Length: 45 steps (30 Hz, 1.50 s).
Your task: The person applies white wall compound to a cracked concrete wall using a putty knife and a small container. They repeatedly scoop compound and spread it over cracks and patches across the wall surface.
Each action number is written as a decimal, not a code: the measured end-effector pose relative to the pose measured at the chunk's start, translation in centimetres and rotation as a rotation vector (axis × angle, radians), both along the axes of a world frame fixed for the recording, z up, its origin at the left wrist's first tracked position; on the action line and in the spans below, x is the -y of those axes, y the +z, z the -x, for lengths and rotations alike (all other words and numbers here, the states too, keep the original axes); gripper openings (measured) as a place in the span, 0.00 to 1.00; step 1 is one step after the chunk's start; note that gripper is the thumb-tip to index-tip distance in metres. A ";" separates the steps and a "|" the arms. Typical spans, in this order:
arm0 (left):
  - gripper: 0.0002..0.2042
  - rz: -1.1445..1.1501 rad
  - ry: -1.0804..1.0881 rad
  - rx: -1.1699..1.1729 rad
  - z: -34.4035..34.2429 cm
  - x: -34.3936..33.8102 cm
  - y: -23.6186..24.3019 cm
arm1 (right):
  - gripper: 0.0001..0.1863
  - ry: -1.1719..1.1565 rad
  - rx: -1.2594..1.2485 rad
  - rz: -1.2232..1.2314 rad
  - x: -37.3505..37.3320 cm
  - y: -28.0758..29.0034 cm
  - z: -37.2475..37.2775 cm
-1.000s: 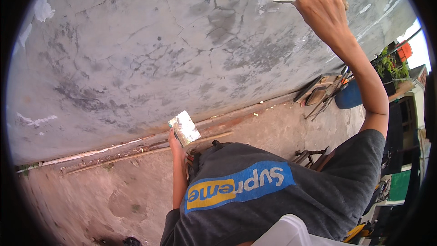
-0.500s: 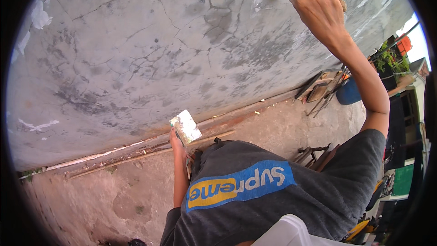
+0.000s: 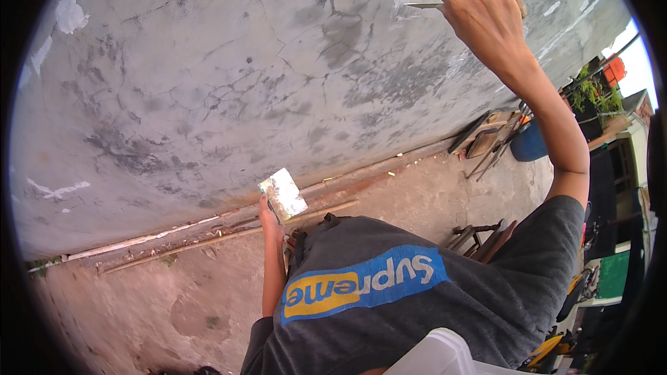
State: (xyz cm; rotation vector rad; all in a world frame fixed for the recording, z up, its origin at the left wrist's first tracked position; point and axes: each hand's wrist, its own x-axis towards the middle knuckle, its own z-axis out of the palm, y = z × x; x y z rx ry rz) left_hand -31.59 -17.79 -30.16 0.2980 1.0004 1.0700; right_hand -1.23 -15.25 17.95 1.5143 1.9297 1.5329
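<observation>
High on the right, my right hand (image 3: 484, 24) is closed around a putty knife. Its thin metal blade (image 3: 425, 5) points left, with the tip at a small pale smear (image 3: 401, 1) on the cracked grey wall (image 3: 201, 48). A bit of the handle shows past the far side of the hand. Low by my body, my left hand (image 3: 269, 217) grips a flat rectangular plate (image 3: 285, 194) by its edge. The plate carries whitish, shiny patches. Part of the left-hand fingers is hidden behind it.
A long wooden strip (image 3: 229, 235) lies on the concrete floor (image 3: 174, 298) along the wall's foot. Boards (image 3: 483, 140) lean against the wall at right, beside a blue drum (image 3: 530, 142). White patches (image 3: 71, 12) mark the wall at left.
The knife blade has shifted left and slightly down against the wall, so its tip now meets the pale smear. The left hand and plate have hardly moved.
</observation>
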 end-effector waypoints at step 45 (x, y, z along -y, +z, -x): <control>0.22 -0.021 -0.045 -0.043 2.4 -0.5 -0.1 | 0.11 0.033 -0.336 -0.148 -0.2 -1.5 -2.9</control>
